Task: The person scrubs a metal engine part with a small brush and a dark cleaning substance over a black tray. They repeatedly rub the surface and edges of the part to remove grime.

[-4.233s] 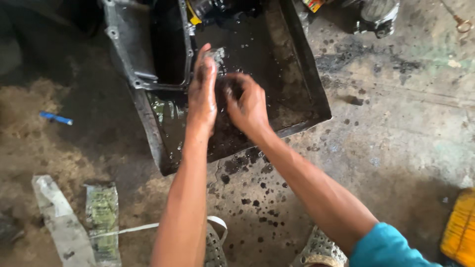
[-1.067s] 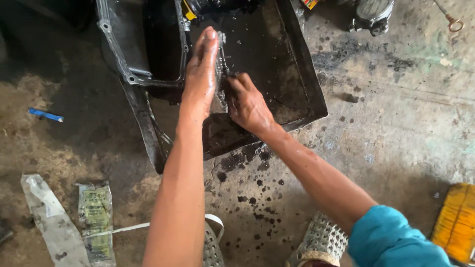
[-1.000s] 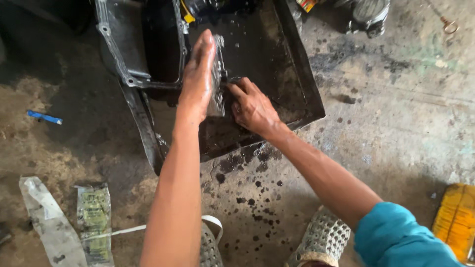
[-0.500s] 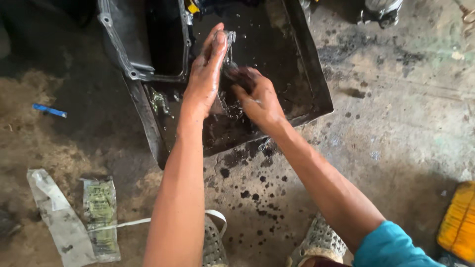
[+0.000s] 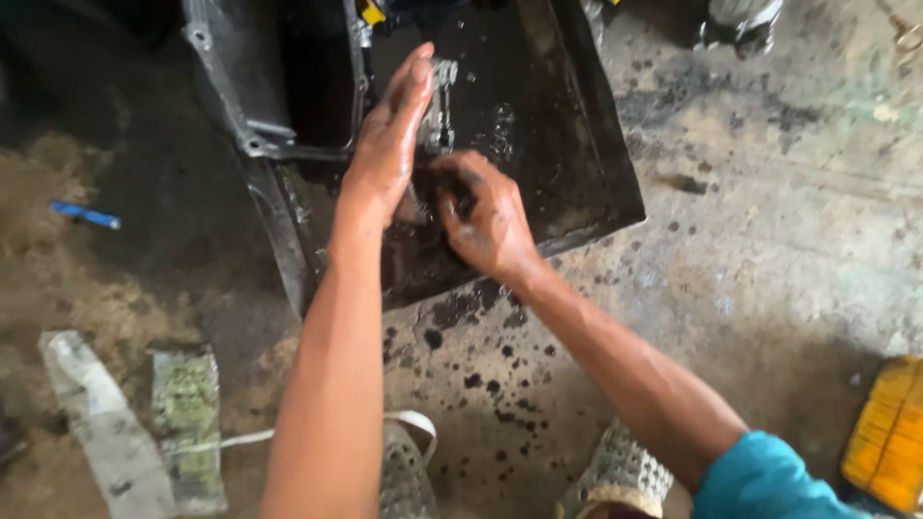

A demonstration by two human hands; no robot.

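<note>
A small wet grey metal part (image 5: 442, 91) stands upright over a black tray (image 5: 601, 163) of dark oily liquid. My left hand (image 5: 385, 144) lies flat along the part's left side with its fingers stretched out, holding it. My right hand (image 5: 490, 216), blackened with oil, curls its fingers against the part's lower end. Whether those fingers hold anything is hidden. Both forearms reach in from the bottom of the view.
A grey metal casing (image 5: 240, 86) sits in the tray's left half. Oil spots (image 5: 481, 375) stain the concrete floor. Two sandalled feet (image 5: 615, 471) are at the bottom. Torn wrappers (image 5: 183, 413) and a blue object (image 5: 85, 213) lie left, a yellow object (image 5: 889, 432) right.
My right hand has shifted slightly up and down against the part while my left hand kept hold of it. The view has wobbled a little.
</note>
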